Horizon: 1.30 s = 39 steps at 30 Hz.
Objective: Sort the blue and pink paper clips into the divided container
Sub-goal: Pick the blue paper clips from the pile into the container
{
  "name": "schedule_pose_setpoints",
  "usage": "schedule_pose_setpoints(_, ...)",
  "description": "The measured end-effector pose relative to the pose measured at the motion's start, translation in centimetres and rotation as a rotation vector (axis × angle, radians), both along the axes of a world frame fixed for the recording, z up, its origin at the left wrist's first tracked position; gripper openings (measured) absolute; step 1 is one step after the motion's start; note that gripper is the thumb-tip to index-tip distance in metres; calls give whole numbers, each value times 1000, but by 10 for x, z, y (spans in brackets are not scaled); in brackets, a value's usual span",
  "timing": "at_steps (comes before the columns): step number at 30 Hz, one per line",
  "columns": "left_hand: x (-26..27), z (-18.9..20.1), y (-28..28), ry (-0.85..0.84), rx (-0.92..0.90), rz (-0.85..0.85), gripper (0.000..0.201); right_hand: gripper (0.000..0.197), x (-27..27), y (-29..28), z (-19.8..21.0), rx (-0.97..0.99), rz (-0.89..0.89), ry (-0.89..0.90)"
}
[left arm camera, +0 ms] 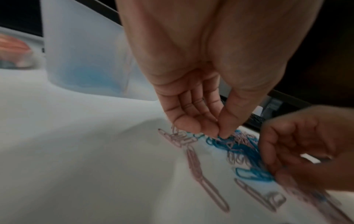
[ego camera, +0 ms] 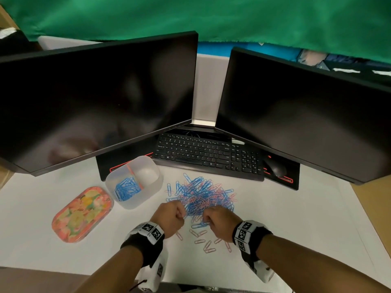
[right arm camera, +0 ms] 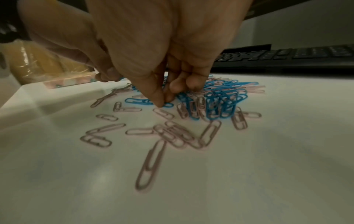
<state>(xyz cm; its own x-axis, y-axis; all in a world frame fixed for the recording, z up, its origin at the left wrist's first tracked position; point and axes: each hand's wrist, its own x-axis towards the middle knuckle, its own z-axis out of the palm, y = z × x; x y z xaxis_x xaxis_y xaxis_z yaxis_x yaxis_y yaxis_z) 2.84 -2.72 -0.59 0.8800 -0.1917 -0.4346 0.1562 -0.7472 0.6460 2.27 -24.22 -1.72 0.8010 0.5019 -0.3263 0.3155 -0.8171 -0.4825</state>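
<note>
A mixed pile of blue and pink paper clips [ego camera: 206, 195] lies on the white desk in front of the keyboard. Left of it stands the translucent divided container [ego camera: 131, 205], with blue clips [ego camera: 127, 188] in its left compartment; the right compartment looks bare. My left hand [ego camera: 181, 215] is at the pile's near left edge, and its thumb and fingertips [left arm camera: 223, 135] pinch a blue clip. At the near right edge, my right hand [ego camera: 207, 218] pinches the end of another blue clip [right arm camera: 141, 101] between thumb and forefinger [right arm camera: 163, 103]. Loose pink clips [right arm camera: 172, 134] lie nearer to me.
A floral orange lid [ego camera: 81, 214] lies left of the container. A black keyboard [ego camera: 209, 157] and mouse [ego camera: 275, 167] sit behind the pile on a black mat. Two dark monitors [ego camera: 95, 98] [ego camera: 306, 115] overhang the back of the desk.
</note>
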Motion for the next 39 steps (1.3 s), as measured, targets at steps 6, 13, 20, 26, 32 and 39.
schedule_pose_setpoints(6,6,-1,17,102,-227,118,41,29,3,1,4,-26,10,45)
schedule_pose_setpoints(13,15,11,24,352,-697,562,10,15,2,3,17,208,-153,133)
schedule_pose_setpoints(20,19,16,27,401,-917,804,23,15,13,14,25,756,-744,623)
schedule_pose_setpoints(26,23,13,26,402,-851,865,30,26,16,26,33,914,-935,863)
schedule_pose_setpoints(32,29,7,27,283,-579,738,22,7,12,30,31,369,-648,636)
schedule_pose_setpoints(39,27,-1,25,-136,298,-79,25,22,-4,39,14,-80,-32,85)
